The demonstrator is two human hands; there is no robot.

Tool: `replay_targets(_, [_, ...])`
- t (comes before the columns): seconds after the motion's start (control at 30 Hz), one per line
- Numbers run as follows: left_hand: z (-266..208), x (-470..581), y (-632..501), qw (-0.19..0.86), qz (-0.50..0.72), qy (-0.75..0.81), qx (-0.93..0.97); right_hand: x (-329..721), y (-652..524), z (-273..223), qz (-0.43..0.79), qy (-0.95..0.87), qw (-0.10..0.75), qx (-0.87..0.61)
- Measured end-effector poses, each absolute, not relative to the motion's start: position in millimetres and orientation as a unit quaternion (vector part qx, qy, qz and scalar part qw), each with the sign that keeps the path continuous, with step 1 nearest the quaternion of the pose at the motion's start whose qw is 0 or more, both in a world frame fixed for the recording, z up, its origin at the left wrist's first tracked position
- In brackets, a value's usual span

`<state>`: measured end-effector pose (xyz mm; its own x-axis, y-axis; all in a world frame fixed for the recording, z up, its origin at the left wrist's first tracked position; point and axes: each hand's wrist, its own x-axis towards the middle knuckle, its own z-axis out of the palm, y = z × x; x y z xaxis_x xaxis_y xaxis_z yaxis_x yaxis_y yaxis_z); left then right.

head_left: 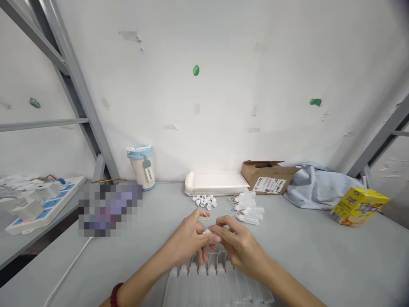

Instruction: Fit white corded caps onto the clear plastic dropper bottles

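My left hand [188, 234] and my right hand [238, 243] meet over the table, their fingers closed round a small white cap [207, 231]. Thin white strips stick out beside my left thumb; my fingers hide most of what lies between them. Just below the hands lies a row of several translucent plastic bottles [201, 285], their necks pointing away from me and thin curved strips at their tops. Beyond my hands is a small heap of loose white caps [204, 201]. To its right lies a pile of similar small bottles [247, 209] with thin strips.
At the back stand a lidded cup [142, 168], a stack of white flat packs [217, 183] and an open cardboard box [270, 177]. A light blue cloth [315, 183] and a yellow box [359, 207] are at right. A power strip [47, 204] lies at left.
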<state>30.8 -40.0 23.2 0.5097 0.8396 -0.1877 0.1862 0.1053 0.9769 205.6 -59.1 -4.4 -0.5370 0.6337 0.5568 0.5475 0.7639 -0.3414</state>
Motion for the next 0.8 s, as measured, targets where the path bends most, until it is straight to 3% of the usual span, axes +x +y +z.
replay_targets(0.27, [29.4, 24.4, -35.8, 0.551, 0.277, 0.465, 0.636, 212.5, -51.0, -7.2, 0.029, -0.845, 0.402, -0.351])
replay_targets(0.8, [29.4, 25.0, -42.9, 0.500, 0.278, 0.435, 0.695, 212.1, -51.9, -9.1, -0.018, -0.857, 0.393, -0.332])
